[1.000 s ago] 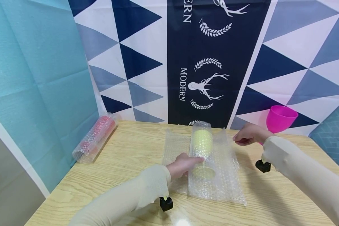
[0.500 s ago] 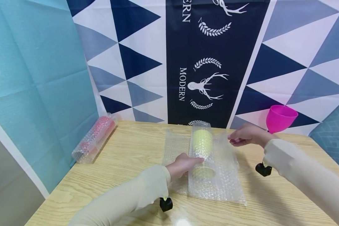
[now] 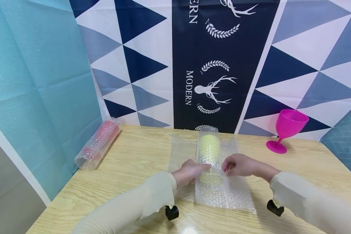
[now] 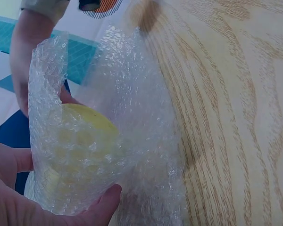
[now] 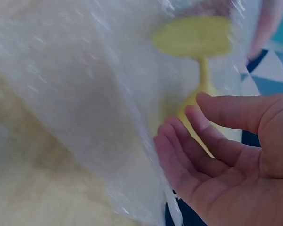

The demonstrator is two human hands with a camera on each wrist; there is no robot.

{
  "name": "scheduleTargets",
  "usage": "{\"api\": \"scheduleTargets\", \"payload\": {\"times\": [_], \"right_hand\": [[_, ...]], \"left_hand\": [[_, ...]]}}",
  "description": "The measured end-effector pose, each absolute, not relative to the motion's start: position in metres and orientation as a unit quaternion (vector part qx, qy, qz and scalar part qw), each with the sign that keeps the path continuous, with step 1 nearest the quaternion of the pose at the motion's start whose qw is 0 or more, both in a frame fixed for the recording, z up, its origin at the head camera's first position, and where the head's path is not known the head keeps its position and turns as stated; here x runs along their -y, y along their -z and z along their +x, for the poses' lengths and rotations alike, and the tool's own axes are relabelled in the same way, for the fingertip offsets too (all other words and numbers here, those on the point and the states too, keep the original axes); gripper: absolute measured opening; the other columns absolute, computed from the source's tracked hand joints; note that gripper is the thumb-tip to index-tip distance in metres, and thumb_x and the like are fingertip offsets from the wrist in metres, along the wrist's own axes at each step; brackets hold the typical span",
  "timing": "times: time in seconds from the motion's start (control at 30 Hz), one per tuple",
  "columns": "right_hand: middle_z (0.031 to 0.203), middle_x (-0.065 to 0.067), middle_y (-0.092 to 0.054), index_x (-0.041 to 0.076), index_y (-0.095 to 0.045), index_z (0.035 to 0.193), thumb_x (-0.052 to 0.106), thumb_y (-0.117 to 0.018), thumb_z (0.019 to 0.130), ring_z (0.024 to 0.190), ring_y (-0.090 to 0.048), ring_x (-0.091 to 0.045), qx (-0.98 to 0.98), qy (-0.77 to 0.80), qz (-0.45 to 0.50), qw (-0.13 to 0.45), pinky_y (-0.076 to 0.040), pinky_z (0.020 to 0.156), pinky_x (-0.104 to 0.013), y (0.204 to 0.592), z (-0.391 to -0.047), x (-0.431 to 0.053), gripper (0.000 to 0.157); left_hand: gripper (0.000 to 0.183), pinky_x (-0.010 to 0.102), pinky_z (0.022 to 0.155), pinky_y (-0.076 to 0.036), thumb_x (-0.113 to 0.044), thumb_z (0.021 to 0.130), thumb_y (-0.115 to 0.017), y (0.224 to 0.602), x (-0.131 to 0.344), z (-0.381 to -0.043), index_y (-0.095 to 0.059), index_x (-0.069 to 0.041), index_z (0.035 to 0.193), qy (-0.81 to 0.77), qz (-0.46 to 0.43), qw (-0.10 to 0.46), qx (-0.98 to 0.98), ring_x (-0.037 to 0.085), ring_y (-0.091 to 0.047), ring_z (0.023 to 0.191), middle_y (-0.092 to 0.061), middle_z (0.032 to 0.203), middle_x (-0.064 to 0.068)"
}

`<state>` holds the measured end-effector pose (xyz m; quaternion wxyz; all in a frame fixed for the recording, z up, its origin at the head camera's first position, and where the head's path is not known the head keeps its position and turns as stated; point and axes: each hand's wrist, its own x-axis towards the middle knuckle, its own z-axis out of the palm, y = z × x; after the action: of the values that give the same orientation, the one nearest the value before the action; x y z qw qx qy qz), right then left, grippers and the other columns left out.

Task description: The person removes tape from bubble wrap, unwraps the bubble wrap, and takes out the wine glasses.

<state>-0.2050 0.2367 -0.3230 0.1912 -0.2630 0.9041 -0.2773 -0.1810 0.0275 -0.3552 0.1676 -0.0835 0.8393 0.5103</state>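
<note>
A yellow goblet (image 3: 209,147) lies on its side on a sheet of bubble wrap (image 3: 237,196), with a fold of the wrap over it. My left hand (image 3: 190,171) grips goblet and wrap together from the left, thumb across the top near the stem. In the left wrist view the goblet's round foot (image 4: 92,117) shows through the bubbles. My right hand (image 3: 240,165) is at the right side of the wrapped goblet. Seen in the right wrist view, its fingers (image 5: 193,160) are loosely bent against the wrap's edge, the thumb held apart from them.
A magenta goblet (image 3: 291,123) stands upright at the back right of the wooden table (image 3: 128,162). At the back left lies a red item rolled in bubble wrap (image 3: 99,143), close to the turquoise curtain (image 3: 41,81). A patterned cloth (image 3: 146,65) hangs behind the table.
My right hand has come left and nearer from beside the magenta goblet to the wrapped yellow goblet, uncovering the magenta goblet's foot. My left hand has kept its hold.
</note>
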Motion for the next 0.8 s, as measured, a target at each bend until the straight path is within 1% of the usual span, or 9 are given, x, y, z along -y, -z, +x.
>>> {"api": "scheduleTargets", "payload": {"times": [0.13,0.2,0.37,0.5,0.53,0.6,0.7,0.77,0.8], "right_hand": [[0.080,0.001,-0.065,0.006,-0.064,0.085,0.004,-0.068,0.078,0.075,-0.057,0.000,-0.905,0.246,-0.328,0.116,-0.050,0.067,-0.020,0.339,-0.194,-0.237,0.008],[0.079,0.002,-0.064,0.008,-0.063,0.084,0.002,-0.067,0.077,0.074,-0.057,-0.002,-0.910,0.222,-0.344,0.069,-0.050,0.066,-0.022,0.345,-0.188,-0.236,0.009],[0.085,0.001,-0.060,0.009,-0.061,0.087,0.000,-0.069,0.072,0.078,-0.056,-0.014,-0.923,0.128,-0.363,-0.017,-0.050,0.070,-0.031,0.357,-0.172,-0.231,0.019],[0.092,-0.002,-0.059,0.006,-0.061,0.096,0.012,-0.075,0.068,0.083,-0.054,-0.017,-0.920,0.061,-0.379,-0.079,-0.049,0.074,-0.037,0.368,-0.162,-0.230,0.032],[0.095,-0.003,-0.060,0.005,-0.061,0.098,0.015,-0.076,0.067,0.085,-0.054,-0.017,-0.920,0.052,-0.378,-0.090,-0.049,0.075,-0.038,0.371,-0.159,-0.230,0.036],[0.103,-0.006,-0.061,0.007,-0.061,0.096,0.024,-0.078,0.070,0.091,-0.055,-0.020,-0.922,0.040,-0.372,-0.099,-0.049,0.077,-0.041,0.374,-0.154,-0.231,0.035],[0.109,-0.006,-0.059,0.008,-0.061,0.094,0.028,-0.073,0.075,0.097,-0.053,-0.019,-0.924,0.029,-0.367,-0.107,-0.047,0.079,-0.040,0.378,-0.148,-0.232,0.029],[0.109,-0.004,-0.058,0.010,-0.061,0.092,0.029,-0.071,0.077,0.098,-0.052,-0.018,-0.921,0.025,-0.370,-0.117,-0.045,0.078,-0.038,0.379,-0.147,-0.234,0.026],[0.108,-0.003,-0.058,0.010,-0.062,0.093,0.029,-0.071,0.076,0.097,-0.052,-0.017,-0.918,0.024,-0.374,-0.127,-0.044,0.077,-0.037,0.379,-0.146,-0.234,0.028]], "left_hand": [[0.074,0.028,0.063,-0.042,-0.046,0.079,-0.072,0.357,-0.027,-0.181,-0.047,0.004,0.128,-0.513,-0.084,0.165,-0.838,0.019,-0.051,0.074,-0.054,0.097,0.008],[0.073,0.027,0.061,-0.040,-0.046,0.079,-0.072,0.357,-0.027,-0.181,-0.048,0.004,0.127,-0.513,-0.084,0.164,-0.838,0.018,-0.050,0.072,-0.054,0.096,0.008],[0.074,0.026,0.059,-0.039,-0.046,0.079,-0.071,0.358,-0.027,-0.181,-0.048,0.004,0.129,-0.513,-0.086,0.162,-0.838,0.017,-0.050,0.071,-0.054,0.098,0.008],[0.078,0.026,0.061,-0.041,-0.046,0.079,-0.071,0.357,-0.026,-0.181,-0.046,0.005,0.132,-0.513,-0.086,0.161,-0.839,0.017,-0.050,0.073,-0.056,0.105,0.010],[0.079,0.026,0.063,-0.042,-0.046,0.079,-0.071,0.357,-0.026,-0.181,-0.045,0.005,0.133,-0.512,-0.086,0.161,-0.839,0.017,-0.051,0.074,-0.057,0.108,0.010],[0.081,0.026,0.064,-0.042,-0.046,0.079,-0.071,0.357,-0.026,-0.180,-0.043,0.005,0.135,-0.512,-0.086,0.162,-0.839,0.016,-0.050,0.073,-0.057,0.111,0.012],[0.083,0.026,0.060,-0.040,-0.046,0.079,-0.071,0.356,-0.025,-0.180,-0.042,0.006,0.137,-0.514,-0.085,0.165,-0.838,0.014,-0.046,0.066,-0.057,0.110,0.011],[0.083,0.025,0.058,-0.038,-0.046,0.079,-0.071,0.356,-0.025,-0.180,-0.042,0.006,0.137,-0.517,-0.084,0.166,-0.836,0.014,-0.044,0.063,-0.056,0.108,0.011],[0.083,0.025,0.059,-0.038,-0.046,0.079,-0.071,0.356,-0.025,-0.180,-0.042,0.006,0.136,-0.517,-0.083,0.167,-0.835,0.014,-0.045,0.064,-0.056,0.107,0.011]]}}
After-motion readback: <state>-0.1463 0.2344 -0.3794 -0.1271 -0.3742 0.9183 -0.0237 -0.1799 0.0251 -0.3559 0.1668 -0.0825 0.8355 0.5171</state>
